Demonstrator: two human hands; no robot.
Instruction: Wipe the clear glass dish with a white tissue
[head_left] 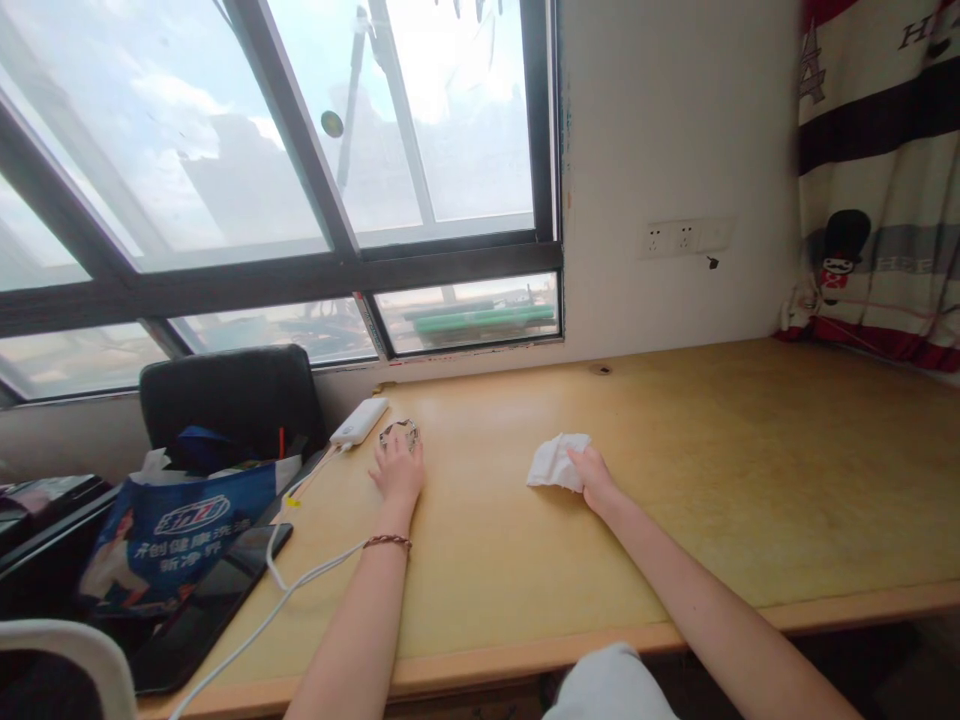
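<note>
My left hand lies on the left part of the wooden desk, fingers stretched out over the near side of a small round black-and-cream patterned thing. The hand partly covers it, so its kind is hard to make out. A dark braided bracelet circles my left wrist. Further right, my right hand is closed on the edge of a crumpled white tissue, which rests on or just above the desktop. Beside the left hand lies a white power bank with a cable plugged in.
A white cable runs along the desk's left side, near a black tablet-like slab. Beyond that edge are a blue printed bag and a black chair back. Wall sockets, a window and a curtain border the desk.
</note>
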